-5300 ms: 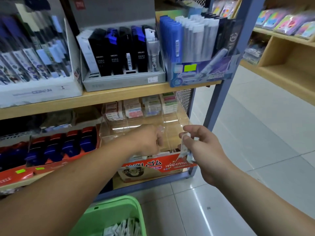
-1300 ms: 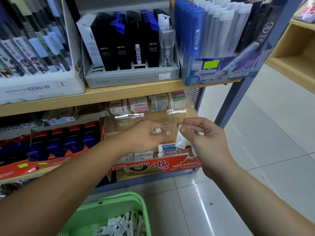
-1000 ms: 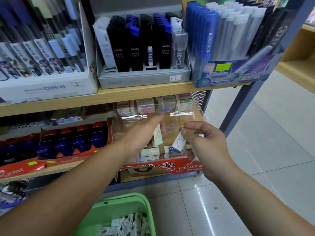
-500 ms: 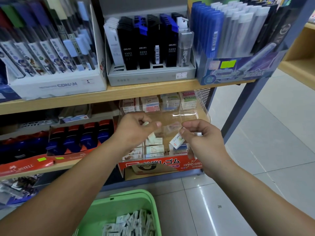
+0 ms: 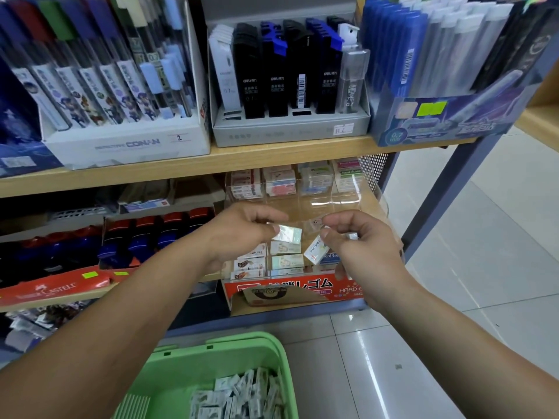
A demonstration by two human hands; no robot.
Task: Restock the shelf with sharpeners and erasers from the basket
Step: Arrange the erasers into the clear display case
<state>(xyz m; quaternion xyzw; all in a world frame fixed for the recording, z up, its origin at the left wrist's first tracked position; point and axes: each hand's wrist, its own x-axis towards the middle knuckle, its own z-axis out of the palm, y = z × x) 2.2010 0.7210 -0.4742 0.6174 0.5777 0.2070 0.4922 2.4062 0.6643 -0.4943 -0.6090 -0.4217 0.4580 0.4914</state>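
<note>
Now the left fingers (image 5: 273, 228) pinch a shiny eraser (image 5: 289, 234) by its end. The left hand (image 5: 239, 234) holds it just above the piles (image 5: 284, 263) in the clear box (image 5: 348, 204). The right fingers (image 5: 326, 234) pinch a white eraser (image 5: 316, 252), and it tips down toward the front right corner of that box. The right hand (image 5: 366, 247) may hide one more small thing in its palm, but I cannot tell.

I think the step is this: put erasers into the clear box, one from each hand. Next, the shiny eraser should go down flat on the pile that looks the same, right under it. The white eraser should slide in beside the blue and white ones. Both need a soft, slow drop, so the piles do not fall over. Then the hands must reach down to the basket (image 5: 211, 350) for more. Many small packs (image 5: 242, 394) lie in it, so the job looks far from done.

A red box (image 5: 290, 287) sits just below the clear box. More erasers stand in a back row (image 5: 287, 182). Above them is the wooden shelf (image 5: 272, 157), with boxes of pens (image 5: 121, 86) and black cases (image 5: 278, 71) on it. A blue post (image 5: 447, 189) holds up the end, and the floor (image 5: 484, 243) is shiny pale tile.
</note>
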